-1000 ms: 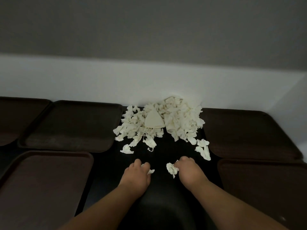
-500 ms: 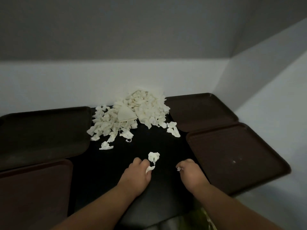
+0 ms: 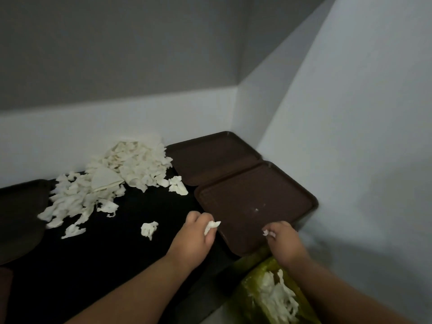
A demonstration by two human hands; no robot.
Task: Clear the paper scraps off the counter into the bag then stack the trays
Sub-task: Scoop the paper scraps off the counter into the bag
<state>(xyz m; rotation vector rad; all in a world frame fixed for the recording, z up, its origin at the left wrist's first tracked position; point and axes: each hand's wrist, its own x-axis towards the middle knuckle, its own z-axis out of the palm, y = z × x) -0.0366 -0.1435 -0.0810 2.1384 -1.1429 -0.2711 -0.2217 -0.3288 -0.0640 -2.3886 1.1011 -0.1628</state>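
A pile of white paper scraps (image 3: pixel 112 181) lies on the black counter (image 3: pixel 131 249) against the back wall, and one loose scrap (image 3: pixel 149 229) sits nearer me. My left hand (image 3: pixel 195 232) grips a white scrap over the counter beside the near right tray. My right hand (image 3: pixel 279 239) holds small scraps at that tray's front corner, just above a green bag (image 3: pixel 264 298) at the counter's front edge with white scraps inside. Two brown trays lie on the right, a far one (image 3: pixel 210 157) and a near one (image 3: pixel 252 202).
A dark tray (image 3: pixel 21 206) lies at the left edge, partly under the pile's fringe. White walls meet in a corner right behind the right-hand trays. Another brown tray corner (image 3: pixel 3 286) shows at the lower left.
Both hands have moved right with their scraps, toward the green bag, which has come into view. One scrap dropped from the right hand and lies on the counter. The view swung right.
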